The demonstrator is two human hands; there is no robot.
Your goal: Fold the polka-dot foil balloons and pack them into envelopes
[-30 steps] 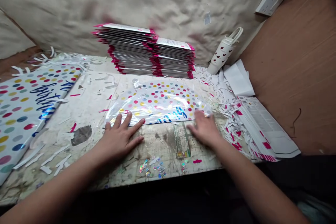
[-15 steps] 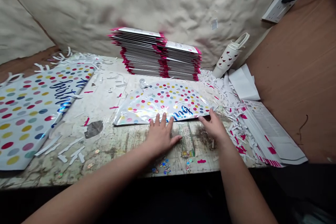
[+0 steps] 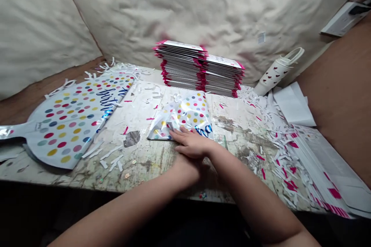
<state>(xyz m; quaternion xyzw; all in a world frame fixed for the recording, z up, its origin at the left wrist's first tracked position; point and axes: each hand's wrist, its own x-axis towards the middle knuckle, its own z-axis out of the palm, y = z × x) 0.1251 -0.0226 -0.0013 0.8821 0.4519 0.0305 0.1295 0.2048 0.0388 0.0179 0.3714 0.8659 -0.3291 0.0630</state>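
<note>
A flat foil balloon [image 3: 193, 112] with coloured dots and blue lettering lies on the worktable, folded into a small wedge. My right hand [image 3: 191, 142] reaches across to the left and rests on the wedge's front part, its fingers stretched out over the foil. Beneath it lies my left hand [image 3: 187, 166], crossed over by the right; its fingers are hidden. Another dotted foil balloon [image 3: 72, 119], folded in half with its white neck pointing left, lies on the table's left side.
Behind the foil stand two joined stacks of pink-edged packets [image 3: 199, 69]. A white bottle with hearts [image 3: 275, 75] stands at the back right. Printed sleeves [image 3: 327, 173] and paper shreds [image 3: 285, 170] lie on the right. A socket strip [image 3: 342, 19] hangs on the right wall.
The balloon's right part has been folded over to the left, turning the half-round into a wedge. My right hand has moved left across my left hand. The view has shifted left.
</note>
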